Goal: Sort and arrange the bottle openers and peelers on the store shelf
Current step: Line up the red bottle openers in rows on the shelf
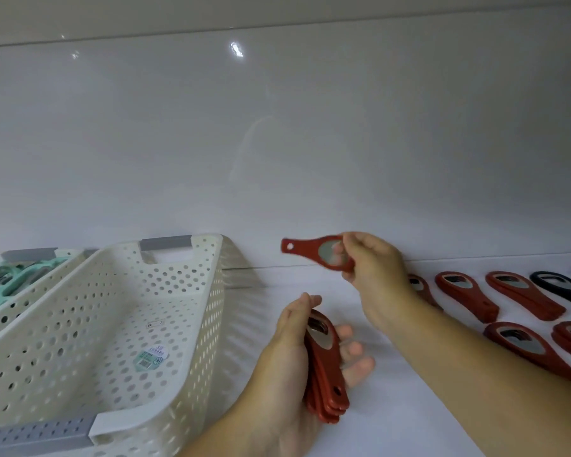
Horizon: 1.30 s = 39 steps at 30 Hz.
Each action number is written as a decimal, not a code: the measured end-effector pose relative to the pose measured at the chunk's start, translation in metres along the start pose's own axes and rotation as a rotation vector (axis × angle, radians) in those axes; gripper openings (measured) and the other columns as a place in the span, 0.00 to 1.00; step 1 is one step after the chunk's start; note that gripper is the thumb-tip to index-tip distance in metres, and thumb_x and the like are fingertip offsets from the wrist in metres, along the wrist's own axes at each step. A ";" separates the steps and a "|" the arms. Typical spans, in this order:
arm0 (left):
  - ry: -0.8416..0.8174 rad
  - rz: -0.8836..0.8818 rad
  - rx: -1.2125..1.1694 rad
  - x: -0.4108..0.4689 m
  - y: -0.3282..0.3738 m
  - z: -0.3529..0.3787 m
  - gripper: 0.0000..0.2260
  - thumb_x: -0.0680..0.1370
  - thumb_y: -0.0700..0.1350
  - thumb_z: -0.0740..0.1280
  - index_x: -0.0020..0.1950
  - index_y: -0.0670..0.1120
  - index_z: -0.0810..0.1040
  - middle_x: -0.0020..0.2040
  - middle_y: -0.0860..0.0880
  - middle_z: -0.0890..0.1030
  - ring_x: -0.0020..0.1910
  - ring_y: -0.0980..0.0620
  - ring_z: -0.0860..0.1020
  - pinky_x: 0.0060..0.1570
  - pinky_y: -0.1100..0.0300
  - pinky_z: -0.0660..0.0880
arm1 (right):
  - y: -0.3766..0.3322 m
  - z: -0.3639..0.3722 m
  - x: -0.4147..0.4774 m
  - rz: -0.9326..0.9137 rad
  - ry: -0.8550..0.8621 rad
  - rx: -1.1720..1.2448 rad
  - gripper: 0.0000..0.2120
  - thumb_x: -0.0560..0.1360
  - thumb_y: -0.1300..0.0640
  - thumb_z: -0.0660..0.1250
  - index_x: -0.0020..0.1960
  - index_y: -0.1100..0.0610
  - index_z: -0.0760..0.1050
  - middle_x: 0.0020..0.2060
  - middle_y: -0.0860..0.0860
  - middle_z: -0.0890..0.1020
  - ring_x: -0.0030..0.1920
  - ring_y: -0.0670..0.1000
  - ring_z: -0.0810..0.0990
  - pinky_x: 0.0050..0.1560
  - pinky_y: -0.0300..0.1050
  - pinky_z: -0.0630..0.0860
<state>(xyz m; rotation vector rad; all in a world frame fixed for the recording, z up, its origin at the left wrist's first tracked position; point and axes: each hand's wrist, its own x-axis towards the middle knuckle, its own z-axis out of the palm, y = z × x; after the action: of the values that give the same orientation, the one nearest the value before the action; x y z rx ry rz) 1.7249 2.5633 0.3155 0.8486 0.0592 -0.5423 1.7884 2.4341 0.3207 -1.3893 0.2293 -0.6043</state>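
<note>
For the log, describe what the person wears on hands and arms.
Nothing worn shows. The left hand and right hand have no gloves, rings or watch. Left forearm and right forearm are uncovered to the frame's edge; no sleeve shows.

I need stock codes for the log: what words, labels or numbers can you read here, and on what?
Green and white sticker inside the white basket: print and a barcode, too blurred to read.
Small white label further back in the same basket: too small to read.
Red bottle openers: no readable marking shows.
Nothing can be quoted.
</note>
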 end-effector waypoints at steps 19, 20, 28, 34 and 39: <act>-0.217 0.018 -0.009 -0.005 0.009 -0.006 0.14 0.76 0.36 0.63 0.57 0.50 0.76 0.35 0.44 0.75 0.28 0.49 0.74 0.33 0.57 0.78 | -0.066 -0.026 -0.070 -0.149 -0.168 -0.590 0.03 0.72 0.56 0.71 0.40 0.53 0.81 0.34 0.44 0.80 0.35 0.41 0.77 0.37 0.31 0.70; -0.198 0.075 0.040 -0.004 0.007 -0.006 0.13 0.76 0.36 0.62 0.56 0.50 0.75 0.34 0.44 0.75 0.29 0.48 0.75 0.38 0.55 0.78 | -0.066 -0.035 -0.080 -0.106 -0.174 -0.616 0.03 0.72 0.56 0.71 0.39 0.54 0.82 0.32 0.45 0.80 0.32 0.41 0.75 0.34 0.31 0.69; -0.407 0.425 0.640 -0.022 -0.015 -0.001 0.12 0.79 0.40 0.63 0.52 0.58 0.68 0.40 0.44 0.75 0.35 0.45 0.74 0.29 0.56 0.73 | -0.042 -0.070 -0.137 0.089 -0.445 -0.566 0.09 0.61 0.48 0.74 0.34 0.52 0.81 0.27 0.47 0.76 0.31 0.48 0.71 0.34 0.46 0.68; -0.503 0.537 0.745 -0.032 -0.020 0.003 0.11 0.75 0.44 0.65 0.52 0.59 0.67 0.41 0.42 0.74 0.44 0.37 0.76 0.48 0.44 0.77 | -0.034 -0.072 -0.140 0.108 -0.584 -0.547 0.11 0.58 0.51 0.73 0.40 0.49 0.79 0.33 0.42 0.80 0.36 0.43 0.79 0.36 0.38 0.72; -0.577 0.581 0.810 -0.034 -0.024 0.001 0.14 0.72 0.50 0.67 0.54 0.61 0.66 0.47 0.45 0.75 0.50 0.39 0.77 0.49 0.45 0.79 | -0.028 -0.073 -0.138 0.021 -0.573 -0.465 0.09 0.62 0.59 0.70 0.40 0.47 0.80 0.38 0.40 0.80 0.41 0.42 0.81 0.39 0.37 0.75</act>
<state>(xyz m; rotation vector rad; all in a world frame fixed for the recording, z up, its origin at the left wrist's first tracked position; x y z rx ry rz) 1.6836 2.5650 0.3083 1.3884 -0.9655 -0.2249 1.6306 2.4429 0.3074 -1.9453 -0.0858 -0.1127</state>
